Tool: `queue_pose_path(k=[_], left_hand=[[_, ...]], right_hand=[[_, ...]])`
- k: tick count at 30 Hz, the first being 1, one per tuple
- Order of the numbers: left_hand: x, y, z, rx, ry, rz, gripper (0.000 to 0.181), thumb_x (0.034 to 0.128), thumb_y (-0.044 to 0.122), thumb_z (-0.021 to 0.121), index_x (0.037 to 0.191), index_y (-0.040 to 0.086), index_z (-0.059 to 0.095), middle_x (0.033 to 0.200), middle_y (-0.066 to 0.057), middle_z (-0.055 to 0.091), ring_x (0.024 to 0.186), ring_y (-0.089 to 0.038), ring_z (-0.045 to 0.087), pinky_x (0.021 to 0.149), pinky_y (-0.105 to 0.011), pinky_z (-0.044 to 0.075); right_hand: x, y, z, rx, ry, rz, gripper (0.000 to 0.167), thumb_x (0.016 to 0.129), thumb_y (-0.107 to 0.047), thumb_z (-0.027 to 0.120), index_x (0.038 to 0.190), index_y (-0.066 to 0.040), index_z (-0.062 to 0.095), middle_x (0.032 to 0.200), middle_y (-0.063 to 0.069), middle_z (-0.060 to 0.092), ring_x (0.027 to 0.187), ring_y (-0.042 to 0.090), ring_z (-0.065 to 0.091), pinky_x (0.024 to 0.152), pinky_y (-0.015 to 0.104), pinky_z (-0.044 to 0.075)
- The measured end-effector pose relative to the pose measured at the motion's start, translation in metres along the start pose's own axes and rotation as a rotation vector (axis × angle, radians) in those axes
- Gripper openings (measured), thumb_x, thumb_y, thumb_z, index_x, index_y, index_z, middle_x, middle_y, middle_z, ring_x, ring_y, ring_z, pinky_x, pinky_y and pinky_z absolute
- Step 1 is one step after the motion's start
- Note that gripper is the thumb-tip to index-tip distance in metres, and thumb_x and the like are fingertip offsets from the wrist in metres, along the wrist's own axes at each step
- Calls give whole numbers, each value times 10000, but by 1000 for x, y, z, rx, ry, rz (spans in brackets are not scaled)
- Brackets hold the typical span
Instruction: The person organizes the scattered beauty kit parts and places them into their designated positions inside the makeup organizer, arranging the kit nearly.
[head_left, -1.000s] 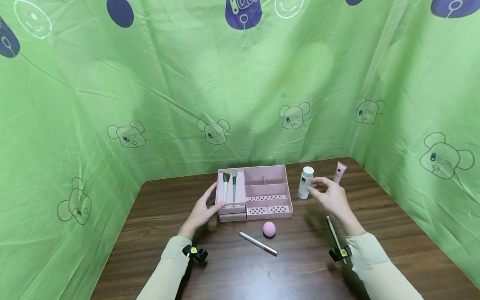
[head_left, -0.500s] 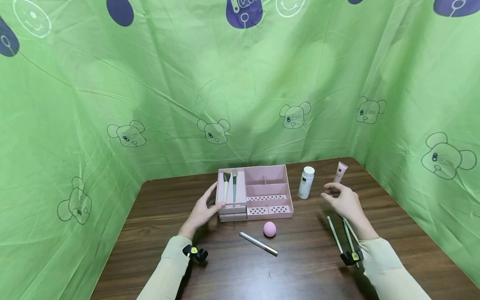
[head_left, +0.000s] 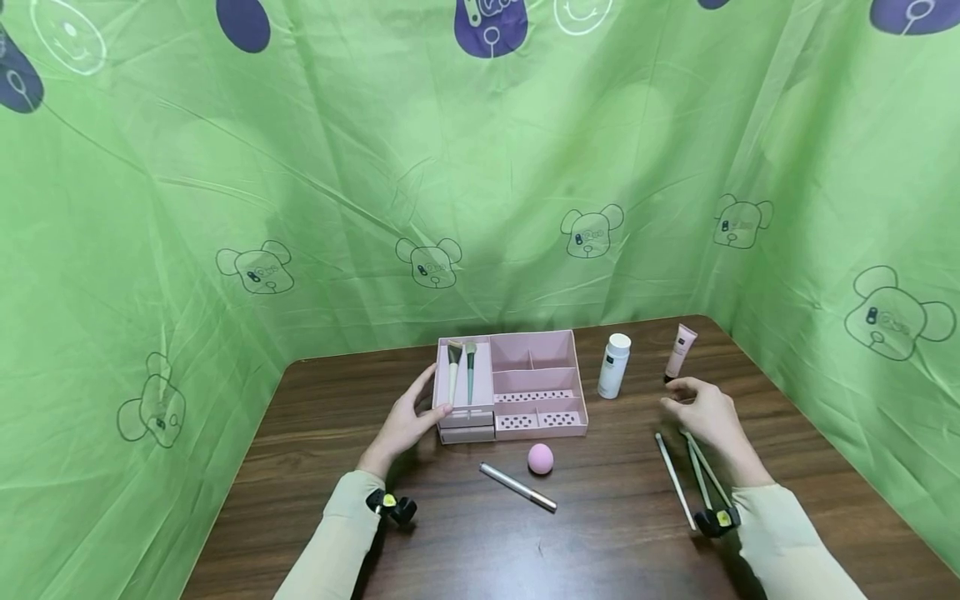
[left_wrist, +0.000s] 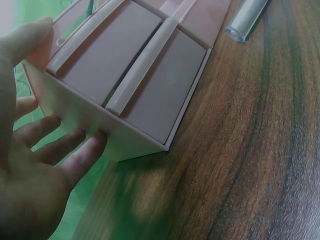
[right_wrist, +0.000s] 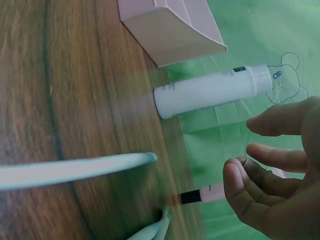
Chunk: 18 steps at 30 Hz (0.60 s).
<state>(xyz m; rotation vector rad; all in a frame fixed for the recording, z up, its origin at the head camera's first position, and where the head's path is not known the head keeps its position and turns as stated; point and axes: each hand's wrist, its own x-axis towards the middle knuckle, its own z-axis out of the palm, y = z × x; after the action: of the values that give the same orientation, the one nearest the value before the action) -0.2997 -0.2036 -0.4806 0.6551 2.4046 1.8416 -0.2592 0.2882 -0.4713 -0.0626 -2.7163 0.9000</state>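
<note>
My left hand rests against the left side of a pink cosmetics organizer. In the left wrist view its fairly straight fingers touch the side wall and the thumb lies at the upper edge. Two makeup brushes lie on the organizer's top left. My right hand is above the table with loosely bent fingers and nothing in them. Near it stands a pink tube with a black cap, partly hidden by the fingers in the right wrist view. Slim pale-green handles lie below that hand, their far ends partly covered.
A white bottle stands right of the organizer. In front of the organizer lie a pink ball-shaped sponge and a silver pen-like tube. Green patterned cloth hangs around the wooden table.
My right hand has moved from beside the white bottle to the right and toward me, uncovering more of the pale-green handles. The left hand has stayed at the organizer.
</note>
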Motion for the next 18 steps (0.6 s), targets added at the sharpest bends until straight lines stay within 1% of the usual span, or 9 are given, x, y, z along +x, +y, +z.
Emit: queue_pose_path(k=[4,7,11,14,18], left_hand=[[1,0,-1,-1,-2,0,804,912,129,691,1553,59,211,1536,-252,323,1371,-445,363,1041,-435,469],[5,-10,-2,-3,-1,4,810,914,130,688,1558,75,200,1540,-252,313,1378,-441,355,1042,-453,465],[9,-29,-2,1,19,13,812,911,136,694,1563,127,210,1546,-241,310,1378,-428,360,1037,-447,470],[8,-34,-1,11,37,12,810,903,154,708,1560,163,235,1541,-226,330,1372,-411,380,1032,-437,479],[7,-37,0,18,47,12,807,895,197,722,1554,194,256,1532,-208,354,1364,-398,399,1020,-407,495]], right_hand=[[-1,4,-3,-17,-16,4,309,865,-242,711,1112,-57,692,928,113,732,852,273,668,690,347,479],[-2,9,-4,-33,-39,10,313,864,-241,711,1106,-45,688,922,118,725,850,290,663,682,368,486],[-4,19,-2,-57,-69,22,318,853,-221,711,1101,-24,682,933,138,720,866,326,661,704,429,498],[-6,26,-1,-74,-86,33,308,839,-198,717,1087,-17,685,910,127,718,869,332,655,720,449,493],[-9,33,-1,-86,-136,64,315,823,-191,723,1078,-10,686,875,91,704,834,281,637,682,391,474]])
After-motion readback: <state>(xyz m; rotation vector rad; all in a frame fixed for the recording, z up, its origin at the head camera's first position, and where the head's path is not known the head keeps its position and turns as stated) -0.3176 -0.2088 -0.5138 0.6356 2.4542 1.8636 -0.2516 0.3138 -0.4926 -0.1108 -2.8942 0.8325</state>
